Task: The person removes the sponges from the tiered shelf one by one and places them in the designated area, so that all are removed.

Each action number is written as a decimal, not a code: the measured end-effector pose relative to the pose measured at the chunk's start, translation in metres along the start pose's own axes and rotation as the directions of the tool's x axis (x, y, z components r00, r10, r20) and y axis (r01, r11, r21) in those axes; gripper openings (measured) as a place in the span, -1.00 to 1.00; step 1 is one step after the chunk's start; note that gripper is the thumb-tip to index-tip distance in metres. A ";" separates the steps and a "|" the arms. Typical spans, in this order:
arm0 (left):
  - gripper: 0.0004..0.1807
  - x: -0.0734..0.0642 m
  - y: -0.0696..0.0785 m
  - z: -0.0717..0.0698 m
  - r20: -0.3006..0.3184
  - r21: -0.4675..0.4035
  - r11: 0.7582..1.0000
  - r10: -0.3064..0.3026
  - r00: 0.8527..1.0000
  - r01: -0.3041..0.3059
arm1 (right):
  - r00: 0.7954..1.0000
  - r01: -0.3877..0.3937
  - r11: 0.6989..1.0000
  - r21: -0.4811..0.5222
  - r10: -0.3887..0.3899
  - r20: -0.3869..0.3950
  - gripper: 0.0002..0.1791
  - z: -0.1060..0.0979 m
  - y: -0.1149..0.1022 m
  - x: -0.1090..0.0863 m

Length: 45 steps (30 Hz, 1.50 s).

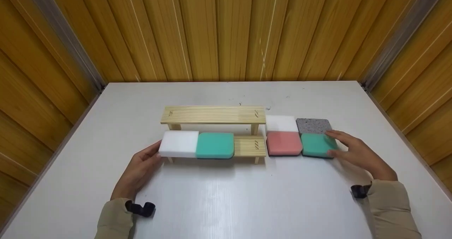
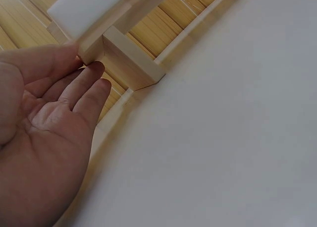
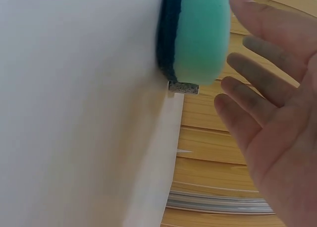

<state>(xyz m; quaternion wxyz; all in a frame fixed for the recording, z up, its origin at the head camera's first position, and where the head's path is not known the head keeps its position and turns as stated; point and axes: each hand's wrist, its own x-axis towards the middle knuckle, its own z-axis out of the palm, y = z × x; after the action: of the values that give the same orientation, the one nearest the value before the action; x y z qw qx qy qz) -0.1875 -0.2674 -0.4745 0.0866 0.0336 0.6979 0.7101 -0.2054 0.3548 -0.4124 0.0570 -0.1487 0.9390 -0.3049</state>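
Note:
My left hand (image 1: 143, 166) rests its fingertips against the left end of the lower step of a two-step wooden rack (image 1: 212, 114). In the left wrist view its fingers (image 2: 81, 85) reach out beside the rack's leg. On that step sit a white sponge (image 1: 179, 143) and a green sponge (image 1: 215, 145), side by side. My right hand (image 1: 356, 152) is spread at the right edge of another green sponge (image 1: 317, 144) on the table. This sponge (image 3: 203, 36) shows a dark scouring layer underneath in the right wrist view; the thumb tip is right at its edge.
A pink sponge (image 1: 284, 142) lies between the rack and the green sponge by my right hand. Behind them are a white sponge (image 1: 280, 123) and a grey speckled block (image 1: 313, 125). Wood-patterned walls (image 1: 233, 34) enclose the white table (image 1: 226, 203) on three sides.

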 end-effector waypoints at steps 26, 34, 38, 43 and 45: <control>-0.29 -0.002 -0.002 0.000 -0.003 -0.007 1.000 0.005 1.000 -0.005 | 0.938 0.214 0.976 -0.043 -0.218 -0.270 -0.40 0.003 -0.026 0.008; -0.29 -0.001 -0.003 -0.001 -0.008 0.009 0.999 0.037 0.999 -0.037 | 0.935 0.246 0.967 -0.064 -0.254 -0.249 -0.40 0.002 -0.041 0.018; -0.29 0.000 -0.003 -0.001 -0.010 0.029 0.999 0.032 0.999 -0.032 | 0.929 0.267 0.960 -0.084 -0.280 -0.243 -0.41 0.003 -0.050 0.022; -0.30 0.000 -0.002 0.000 -0.012 0.008 1.000 0.022 1.000 -0.022 | 0.912 0.316 0.946 -0.075 -0.325 -0.250 -0.42 0.005 -0.058 0.028; -0.29 0.000 -0.002 0.001 -0.012 0.016 1.000 0.025 1.000 -0.025 | 0.904 0.339 0.938 -0.075 -0.347 -0.250 -0.41 0.006 -0.062 0.031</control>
<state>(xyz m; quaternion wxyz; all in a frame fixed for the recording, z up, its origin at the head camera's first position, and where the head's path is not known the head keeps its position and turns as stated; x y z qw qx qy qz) -0.1872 -0.2668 -0.4766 0.0733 0.0390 0.7036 0.7057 -0.2182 0.2940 -0.3816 -0.1233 -0.2711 0.9018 -0.3130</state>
